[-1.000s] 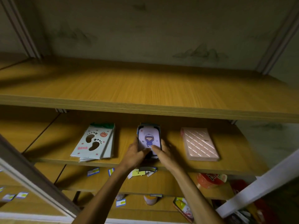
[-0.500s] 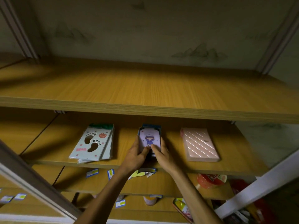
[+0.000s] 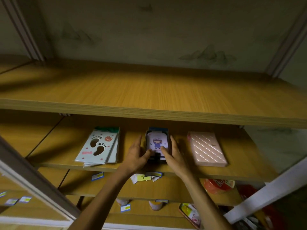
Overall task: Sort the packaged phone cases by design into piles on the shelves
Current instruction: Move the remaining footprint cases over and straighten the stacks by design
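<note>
On the middle shelf (image 3: 240,170) lie three piles of packaged phone cases. At the left is a pale green pile with a footprint design (image 3: 98,146). In the centre is a dark-edged pile with a lilac cartoon-girl design (image 3: 157,141). A pink pile with diagonal stripes (image 3: 206,148) lies at the right. My left hand (image 3: 137,154) presses the left side of the centre pile and my right hand (image 3: 173,154) its right side. Both thumbs rest on the top case near its front end.
A bare wooden shelf (image 3: 149,93) juts out just above the piles. Lower shelves carry price tags (image 3: 98,176), a red package (image 3: 218,185) and more cases (image 3: 191,214). White metal uprights cross the lower left (image 3: 33,185) and lower right (image 3: 265,193).
Both hands have stayed on the cartoon-girl pile and squared it a little deeper on the shelf. The other piles have not moved.
</note>
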`<state>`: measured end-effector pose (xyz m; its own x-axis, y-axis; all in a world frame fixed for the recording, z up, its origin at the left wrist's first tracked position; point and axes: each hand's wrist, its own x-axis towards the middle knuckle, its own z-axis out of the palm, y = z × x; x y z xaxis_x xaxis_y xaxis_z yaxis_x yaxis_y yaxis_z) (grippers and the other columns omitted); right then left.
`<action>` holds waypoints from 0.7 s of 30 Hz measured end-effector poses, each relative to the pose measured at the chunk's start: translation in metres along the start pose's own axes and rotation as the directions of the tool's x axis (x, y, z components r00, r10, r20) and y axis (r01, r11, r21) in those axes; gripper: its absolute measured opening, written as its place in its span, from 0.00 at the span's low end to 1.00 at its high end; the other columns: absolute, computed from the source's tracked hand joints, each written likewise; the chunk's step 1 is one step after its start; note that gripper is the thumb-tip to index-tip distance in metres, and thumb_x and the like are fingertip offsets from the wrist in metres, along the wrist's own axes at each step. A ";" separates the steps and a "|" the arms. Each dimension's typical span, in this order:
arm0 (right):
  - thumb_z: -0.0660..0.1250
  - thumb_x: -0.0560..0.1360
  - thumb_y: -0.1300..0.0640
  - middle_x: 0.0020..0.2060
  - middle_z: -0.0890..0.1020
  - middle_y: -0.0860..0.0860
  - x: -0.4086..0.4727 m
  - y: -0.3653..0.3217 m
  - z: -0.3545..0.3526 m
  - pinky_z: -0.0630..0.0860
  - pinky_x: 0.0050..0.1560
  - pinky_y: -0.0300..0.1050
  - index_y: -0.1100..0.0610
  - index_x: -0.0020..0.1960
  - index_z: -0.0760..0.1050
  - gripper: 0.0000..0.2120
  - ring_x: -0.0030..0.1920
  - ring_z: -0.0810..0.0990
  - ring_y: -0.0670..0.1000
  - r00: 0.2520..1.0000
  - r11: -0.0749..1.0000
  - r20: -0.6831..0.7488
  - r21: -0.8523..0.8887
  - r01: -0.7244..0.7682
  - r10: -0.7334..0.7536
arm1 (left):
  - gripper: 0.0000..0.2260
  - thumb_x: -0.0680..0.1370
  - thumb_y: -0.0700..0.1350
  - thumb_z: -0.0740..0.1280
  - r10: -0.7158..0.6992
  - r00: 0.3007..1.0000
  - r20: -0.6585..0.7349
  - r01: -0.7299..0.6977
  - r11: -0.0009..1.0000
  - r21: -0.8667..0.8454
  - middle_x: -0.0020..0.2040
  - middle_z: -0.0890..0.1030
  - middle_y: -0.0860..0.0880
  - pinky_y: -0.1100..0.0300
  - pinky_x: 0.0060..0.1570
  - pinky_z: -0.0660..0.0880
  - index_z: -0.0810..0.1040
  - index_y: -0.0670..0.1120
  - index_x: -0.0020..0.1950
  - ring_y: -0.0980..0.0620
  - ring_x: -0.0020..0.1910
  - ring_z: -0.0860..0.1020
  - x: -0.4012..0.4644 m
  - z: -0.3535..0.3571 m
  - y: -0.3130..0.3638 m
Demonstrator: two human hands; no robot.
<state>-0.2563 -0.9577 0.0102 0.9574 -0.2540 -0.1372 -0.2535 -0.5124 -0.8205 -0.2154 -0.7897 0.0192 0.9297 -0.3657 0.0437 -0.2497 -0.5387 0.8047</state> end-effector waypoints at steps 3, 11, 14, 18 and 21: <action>0.60 0.78 0.42 0.77 0.57 0.47 -0.002 -0.012 -0.003 0.58 0.72 0.51 0.47 0.78 0.50 0.33 0.76 0.55 0.53 0.986 0.976 -0.050 -0.156 0.152 -0.161 | 0.34 0.78 0.56 0.64 0.061 0.997 -0.043 -0.052 0.982 0.179 0.77 0.59 0.47 0.51 0.71 0.62 0.52 0.48 0.78 0.45 0.75 0.61 -0.004 -0.027 -0.009; 0.61 0.77 0.43 0.75 0.62 0.48 -0.003 -0.064 0.040 0.55 0.74 0.48 0.51 0.76 0.58 0.31 0.75 0.58 0.51 0.934 0.887 0.026 -0.303 0.348 -0.357 | 0.39 0.71 0.61 0.61 -0.013 0.997 -0.071 0.027 0.981 0.192 0.76 0.62 0.45 0.45 0.70 0.65 0.55 0.48 0.78 0.45 0.73 0.63 -0.031 -0.100 -0.035; 0.58 0.75 0.39 0.75 0.62 0.49 -0.003 -0.083 0.066 0.56 0.74 0.52 0.51 0.76 0.59 0.33 0.75 0.58 0.52 0.938 0.885 0.043 -0.319 0.339 -0.343 | 0.39 0.70 0.59 0.63 -0.006 0.996 -0.092 0.027 0.973 0.228 0.74 0.65 0.43 0.49 0.69 0.66 0.58 0.46 0.77 0.44 0.71 0.66 -0.036 -0.130 -0.053; 0.56 0.74 0.38 0.75 0.62 0.49 -0.006 -0.102 0.104 0.56 0.74 0.49 0.51 0.76 0.58 0.34 0.75 0.58 0.51 0.944 0.881 0.055 -0.345 0.323 -0.325 | 0.41 0.71 0.63 0.64 0.016 0.997 -0.082 0.008 0.960 0.279 0.74 0.65 0.43 0.59 0.68 0.61 0.58 0.44 0.77 0.46 0.70 0.66 -0.039 -0.168 -0.077; 0.58 0.76 0.39 0.74 0.63 0.48 -0.010 -0.113 0.130 0.56 0.73 0.49 0.50 0.76 0.58 0.32 0.74 0.59 0.51 0.960 0.873 0.026 -0.409 0.264 -0.278 | 0.47 0.64 0.69 0.55 0.018 0.999 -0.029 -0.008 0.952 0.305 0.75 0.64 0.43 0.56 0.69 0.61 0.57 0.43 0.77 0.45 0.72 0.63 -0.039 -0.188 -0.100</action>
<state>-0.2195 -0.7907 0.0320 0.9934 -0.0798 0.0820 -0.0248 -0.8501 -0.5260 -0.1762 -0.5790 0.0479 0.9326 -0.3531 0.0751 -0.3280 -0.7416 0.5851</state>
